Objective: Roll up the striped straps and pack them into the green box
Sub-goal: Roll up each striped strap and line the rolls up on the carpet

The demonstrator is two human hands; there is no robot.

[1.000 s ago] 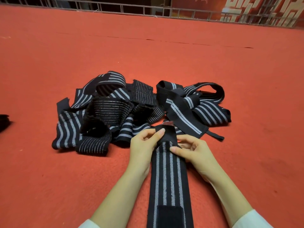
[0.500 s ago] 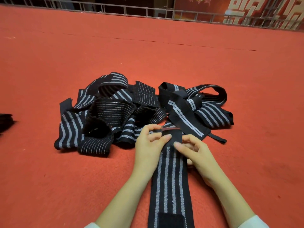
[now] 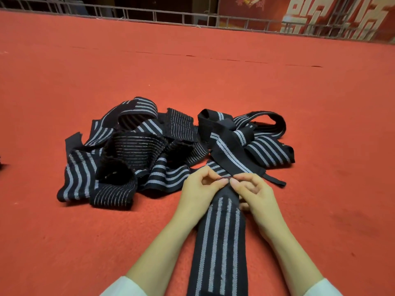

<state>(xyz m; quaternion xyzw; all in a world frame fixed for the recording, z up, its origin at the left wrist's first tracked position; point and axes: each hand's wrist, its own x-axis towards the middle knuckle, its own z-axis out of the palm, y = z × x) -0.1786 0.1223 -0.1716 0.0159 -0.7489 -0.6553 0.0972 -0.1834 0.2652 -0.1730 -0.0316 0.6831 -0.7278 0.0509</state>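
Two hands: the left hand (image 3: 198,191) and the right hand (image 3: 256,195) are brought together, fingertips nearly meeting, at the far end of one striped strap.
Left grip: the fingers are curled and the strap's black tip is pinched between thumb and fingertips from the left side.
Right grip: the fingers are likewise curled, and the same tip is pinched from the right side.
Held strap (image 3: 218,242): it is laid flat on the red carpet (image 3: 213,71) and runs from the bottom edge of the view, between the forearms, up to the hands. It is black with grey stripes along its length. Its far end is bunched narrow under the fingertips; whether a turn has been rolled cannot be told.
Pile of straps (image 3: 149,150): the rest are heaped loose and tangled on the carpet just beyond the hands, spread ahead and mostly to the left. None is seen rolled.
Narrow tab (image 3: 275,180): a thin black strip is seen sticking out of the pile, just right of the right hand.
Sleeves: white cuffs (image 3: 126,287) are seen at both wrists, at the bottom edge.
Railing (image 3: 192,18): a metal rail is set along the carpet's far edge.
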